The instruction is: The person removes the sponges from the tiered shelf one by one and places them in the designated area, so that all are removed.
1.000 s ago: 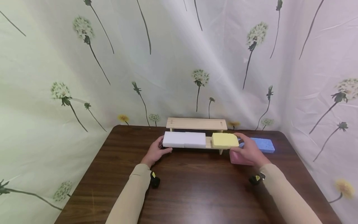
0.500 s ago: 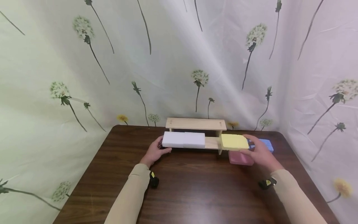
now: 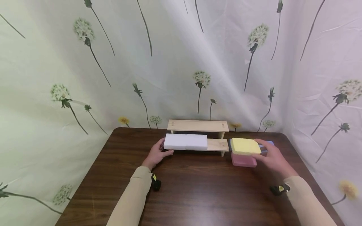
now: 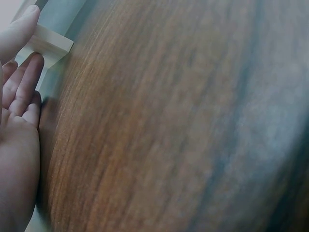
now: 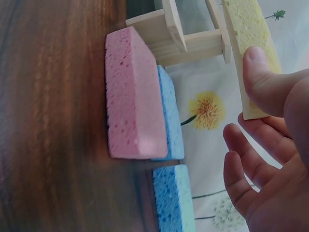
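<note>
My right hand pinches a yellow sponge at its right end, between thumb and fingers. In the right wrist view this sponge is raised over a pink sponge and two blue sponges. Two smooth white blocks lie end to end on the front tier of a small wooden two-step rack. My left hand holds the left end of the white blocks, thumb in front and fingers behind. The left wrist view catches only the hand's edge beside a wooden piece.
The rack's higher back tier stands close to the flower-printed curtain. A dark wooden table carries everything. The sponges sit right of the rack, near the table's back right corner.
My right hand has carried the yellow sponge rightward off the front tier to over the pink and blue sponges, exposing the tier's right end. My left hand stays in place.
</note>
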`<control>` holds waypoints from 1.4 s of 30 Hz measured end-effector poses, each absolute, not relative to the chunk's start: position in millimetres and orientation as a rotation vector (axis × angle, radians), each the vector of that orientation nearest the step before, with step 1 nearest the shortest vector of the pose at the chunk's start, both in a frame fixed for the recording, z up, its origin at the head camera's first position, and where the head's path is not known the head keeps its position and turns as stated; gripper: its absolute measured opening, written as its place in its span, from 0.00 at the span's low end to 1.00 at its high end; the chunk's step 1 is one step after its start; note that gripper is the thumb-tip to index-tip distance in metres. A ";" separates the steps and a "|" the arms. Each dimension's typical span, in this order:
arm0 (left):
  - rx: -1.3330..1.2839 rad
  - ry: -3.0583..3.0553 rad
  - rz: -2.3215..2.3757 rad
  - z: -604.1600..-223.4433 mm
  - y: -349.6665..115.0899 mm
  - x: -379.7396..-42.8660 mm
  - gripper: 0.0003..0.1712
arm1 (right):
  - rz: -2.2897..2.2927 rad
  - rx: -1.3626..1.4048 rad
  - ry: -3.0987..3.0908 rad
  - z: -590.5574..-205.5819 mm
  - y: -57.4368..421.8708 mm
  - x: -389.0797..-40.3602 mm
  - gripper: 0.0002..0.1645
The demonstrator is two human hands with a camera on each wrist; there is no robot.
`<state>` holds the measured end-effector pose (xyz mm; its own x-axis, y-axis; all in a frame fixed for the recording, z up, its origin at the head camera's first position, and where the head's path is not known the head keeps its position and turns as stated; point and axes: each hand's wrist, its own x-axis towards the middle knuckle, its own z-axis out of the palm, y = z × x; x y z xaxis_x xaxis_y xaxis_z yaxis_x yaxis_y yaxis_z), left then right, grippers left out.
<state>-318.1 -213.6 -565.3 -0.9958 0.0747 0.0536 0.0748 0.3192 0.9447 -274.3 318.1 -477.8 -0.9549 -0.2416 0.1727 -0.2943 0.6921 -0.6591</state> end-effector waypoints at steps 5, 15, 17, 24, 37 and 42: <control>-0.151 -2.544 -1.822 -567.3 -213.8 -318.3 0.46 | 1.092 0.410 -2.836 -482.6 325.8 -267.0 0.43; -0.170 -2.583 -1.832 -536.3 -209.4 -303.6 0.47 | 0.984 0.371 -2.785 -495.3 349.5 -259.9 0.48; -0.159 -2.580 -1.828 -540.7 -209.0 -306.0 0.46 | 0.979 0.358 -2.798 -496.0 354.0 -259.4 0.48; -0.140 -2.558 -1.817 -564.7 -212.7 -318.9 0.47 | 1.024 0.278 -2.856 -498.4 359.7 -253.6 0.47; -0.147 -2.562 -1.810 -567.5 -214.6 -320.1 0.46 | 0.975 0.227 -2.841 -512.9 378.7 -245.8 0.44; -0.162 -2.552 -1.818 -568.5 -214.6 -321.1 0.47 | 0.967 0.270 -2.778 -520.1 390.1 -246.2 0.42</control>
